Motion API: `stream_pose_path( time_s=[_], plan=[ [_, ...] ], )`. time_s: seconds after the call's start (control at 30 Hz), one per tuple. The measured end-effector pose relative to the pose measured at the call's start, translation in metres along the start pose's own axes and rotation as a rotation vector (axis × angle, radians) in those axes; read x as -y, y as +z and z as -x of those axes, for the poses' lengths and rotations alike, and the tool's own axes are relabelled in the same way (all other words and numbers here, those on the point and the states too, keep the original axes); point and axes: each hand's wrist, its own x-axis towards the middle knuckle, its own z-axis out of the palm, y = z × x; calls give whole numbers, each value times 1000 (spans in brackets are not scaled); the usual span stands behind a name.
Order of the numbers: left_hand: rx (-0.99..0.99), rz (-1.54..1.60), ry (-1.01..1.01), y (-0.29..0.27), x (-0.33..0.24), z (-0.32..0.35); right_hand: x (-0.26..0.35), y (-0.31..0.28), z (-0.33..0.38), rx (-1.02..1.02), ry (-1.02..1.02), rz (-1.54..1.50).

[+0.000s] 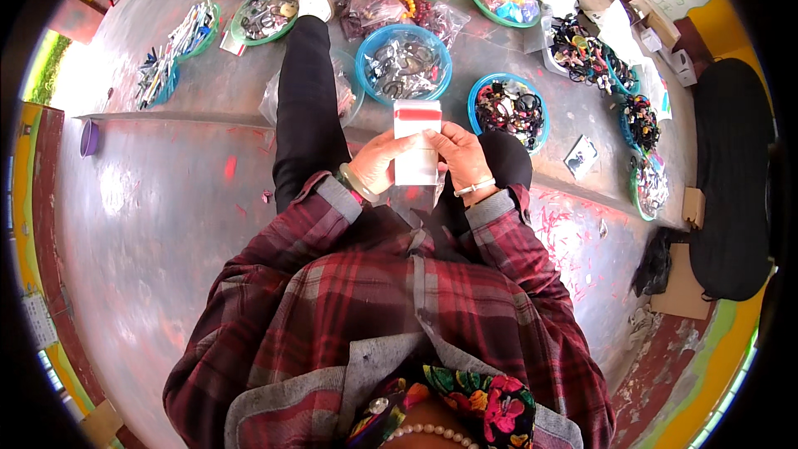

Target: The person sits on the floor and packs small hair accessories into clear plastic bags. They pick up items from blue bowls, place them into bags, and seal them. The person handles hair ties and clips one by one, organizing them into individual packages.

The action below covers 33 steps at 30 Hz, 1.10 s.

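Observation:
A flat white packet with a red band near its top (417, 165) is upright in front of my lap, held by both hands. My left hand (374, 163) grips its left edge, thumb on the front. From the other side my right hand (464, 156) pinches it, with the thumb across the front; the fingers behind are partly hidden. What the packet holds cannot be made out. Just beyond it stands a blue basket (360, 68) of small bagged metal-looking items. Farther right is another blue basket (473, 105) filled with dark and coloured hair-tie-like loops.
My outstretched leg (306, 108) reaches between the baskets. Green baskets (472, 2) of colourful goods stand at the back. Pens or similar sticks fill baskets (179, 40) at far left. A purple bowl (89, 138) and a printed card (581, 156) lie apart. Red scraps (565, 237) litter the floor.

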Motion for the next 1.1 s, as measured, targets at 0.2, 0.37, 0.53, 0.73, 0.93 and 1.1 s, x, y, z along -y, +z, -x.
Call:
stream_pose_path(
  time_s=[0.2, 0.37, 0.53, 0.73, 0.93, 1.1],
  plan=[
    [-130, 137, -14, -12, 17, -3, -7, -7, -7, 45, 17, 254],
    [-158, 209, 205, -8, 6, -13, -9, -6, -8, 133, 86, 93],
    [-200, 165, 284, 1, 0, -10, -5, -8, -10, 44, 38, -222],
    [172, 69, -17, -8, -32, 12, 13, -16, -2, 19, -143, -322],
    [166, -155, -285, -11, -10, 16, 5, -10, 2, 142, -75, 29],
    [122, -94, -348, -10, 8, 14, 10, -3, 5, -17, -514, 690]
  ],
)
